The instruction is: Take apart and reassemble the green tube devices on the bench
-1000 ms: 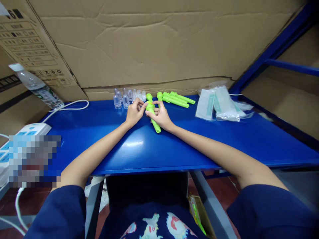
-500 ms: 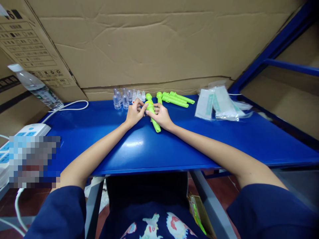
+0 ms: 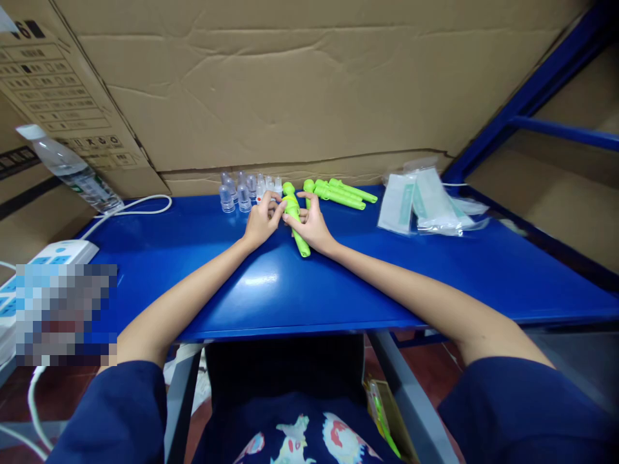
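Both my hands meet over a bright green plastic tube [image 3: 298, 238] lying on the blue table [image 3: 309, 283]. My left hand [image 3: 261, 221] pinches its upper part with thumb and fingers. My right hand [image 3: 312, 225] curls round the tube's middle, fingertips touching the same upper part. Several more green tubes [image 3: 338, 192] lie just beyond my right hand. A cluster of small clear vials [image 3: 244, 188] stands just beyond my left hand.
Clear plastic packets [image 3: 425, 203] lie at the right of the table. A water bottle [image 3: 70, 169], a white cable [image 3: 140, 206] and a white power strip [image 3: 53, 254] sit at the left. Cardboard sheets [image 3: 309, 84] wall the back. A blue rack frame [image 3: 541, 116] rises at the right.
My fingers have shifted slightly on the green tube's upper end. The tube and both arms stay where they were.
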`<state>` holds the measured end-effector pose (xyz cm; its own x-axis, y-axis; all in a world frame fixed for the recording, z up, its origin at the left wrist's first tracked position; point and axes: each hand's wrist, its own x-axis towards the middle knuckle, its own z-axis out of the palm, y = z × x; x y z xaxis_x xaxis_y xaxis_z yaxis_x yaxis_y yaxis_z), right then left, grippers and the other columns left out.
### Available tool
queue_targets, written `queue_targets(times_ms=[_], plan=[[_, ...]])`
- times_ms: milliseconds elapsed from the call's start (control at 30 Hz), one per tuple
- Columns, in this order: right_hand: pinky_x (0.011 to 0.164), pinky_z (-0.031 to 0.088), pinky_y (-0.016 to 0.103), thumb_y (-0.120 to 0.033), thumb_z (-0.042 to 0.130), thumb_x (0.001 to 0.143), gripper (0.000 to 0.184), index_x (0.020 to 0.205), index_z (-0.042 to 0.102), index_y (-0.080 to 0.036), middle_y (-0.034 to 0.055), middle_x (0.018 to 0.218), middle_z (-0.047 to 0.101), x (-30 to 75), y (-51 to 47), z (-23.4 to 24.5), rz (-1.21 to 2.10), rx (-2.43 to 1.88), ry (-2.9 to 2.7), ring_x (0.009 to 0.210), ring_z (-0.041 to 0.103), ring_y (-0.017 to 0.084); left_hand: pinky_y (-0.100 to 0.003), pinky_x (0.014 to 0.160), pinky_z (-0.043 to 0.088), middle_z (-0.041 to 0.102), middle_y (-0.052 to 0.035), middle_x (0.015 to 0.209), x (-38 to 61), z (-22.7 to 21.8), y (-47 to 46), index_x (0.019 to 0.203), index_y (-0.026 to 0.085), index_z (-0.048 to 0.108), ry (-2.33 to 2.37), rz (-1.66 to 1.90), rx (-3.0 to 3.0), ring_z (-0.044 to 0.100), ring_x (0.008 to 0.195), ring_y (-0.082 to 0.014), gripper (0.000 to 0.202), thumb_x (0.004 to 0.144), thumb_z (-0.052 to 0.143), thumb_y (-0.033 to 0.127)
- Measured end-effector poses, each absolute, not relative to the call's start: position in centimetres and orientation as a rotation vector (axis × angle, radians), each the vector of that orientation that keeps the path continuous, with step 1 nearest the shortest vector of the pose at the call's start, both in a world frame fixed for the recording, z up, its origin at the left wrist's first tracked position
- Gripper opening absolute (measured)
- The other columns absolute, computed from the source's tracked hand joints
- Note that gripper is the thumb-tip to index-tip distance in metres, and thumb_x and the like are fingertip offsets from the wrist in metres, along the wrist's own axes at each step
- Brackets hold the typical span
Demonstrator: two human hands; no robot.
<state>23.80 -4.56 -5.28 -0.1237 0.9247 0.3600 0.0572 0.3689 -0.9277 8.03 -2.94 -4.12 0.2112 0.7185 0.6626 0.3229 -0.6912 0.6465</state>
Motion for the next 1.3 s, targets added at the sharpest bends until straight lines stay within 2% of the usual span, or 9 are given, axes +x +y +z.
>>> queue_targets(times_ms=[67, 233, 600, 1000, 1300], plan=[[0.057, 0.064, 0.038, -0.056, 0.079, 0.075, 0.078, 0.13, 0.032, -0.027, 0.0018, 0.088, 0.07, 23.84, -4.9, -4.99, 0.949, -0.898, -1.535, 0.069, 0.073, 0.022, -0.022, 0.049, 0.04, 0.061, 0.0036, 0.063, 8.01, -4.07, -2.95, 0.102, 0.021, 0.053, 0.964, 1.471, 2.125, 0.057, 0.047, -0.0095, 0.037, 0.097, 0.053, 0.058], [0.06, 0.064, 0.04, -0.058, 0.077, 0.078, 0.065, 0.122, 0.04, -0.028, 0.0015, 0.084, 0.067, 23.87, -5.22, -4.6, 0.941, -0.879, -1.579, 0.073, 0.073, 0.023, -0.022, 0.048, 0.042, 0.062, 0.0028, 0.066, 7.98, -4.03, -2.86, 0.104, 0.021, 0.053, 0.931, 1.465, 2.071, 0.056, 0.045, -0.0089, 0.034, 0.098, 0.054, 0.055], [0.063, 0.065, 0.039, -0.058, 0.077, 0.077, 0.065, 0.121, 0.039, -0.028, 0.0031, 0.091, 0.066, 23.94, -5.52, -4.4, 0.966, -0.858, -1.596, 0.083, 0.074, 0.025, -0.02, 0.047, 0.043, 0.057, 0.0047, 0.067, 7.88, -4.42, -2.41, 0.106, 0.021, 0.049, 0.85, 1.456, 1.994, 0.057, 0.048, -0.0085, 0.044, 0.093, 0.057, 0.063], [0.053, 0.061, 0.032, -0.059, 0.076, 0.079, 0.065, 0.119, 0.034, -0.028, 0.0008, 0.086, 0.063, 24.1, -4.78, -5.18, 0.973, -0.798, -1.614, 0.073, 0.072, 0.021, -0.018, 0.047, 0.044, 0.056, 0.0052, 0.068, 7.93, -4.52, -2.28, 0.103, 0.021, 0.048, 0.808, 1.497, 1.994, 0.056, 0.048, -0.0077, 0.042, 0.093, 0.059, 0.06], [0.047, 0.056, 0.028, -0.054, 0.079, 0.078, 0.065, 0.118, 0.035, -0.028, -0.0003, 0.082, 0.063, 24.06, -5.06, -5.09, 1.008, -0.796, -1.62, 0.07, 0.071, 0.02, -0.017, 0.042, 0.035, 0.051, 0.007, 0.06, 7.66, -4.32, -2.46, 0.096, 0.02, 0.05, 0.802, 1.497, 2.02, 0.048, 0.043, -0.0063, 0.033, 0.094, 0.06, 0.052]])
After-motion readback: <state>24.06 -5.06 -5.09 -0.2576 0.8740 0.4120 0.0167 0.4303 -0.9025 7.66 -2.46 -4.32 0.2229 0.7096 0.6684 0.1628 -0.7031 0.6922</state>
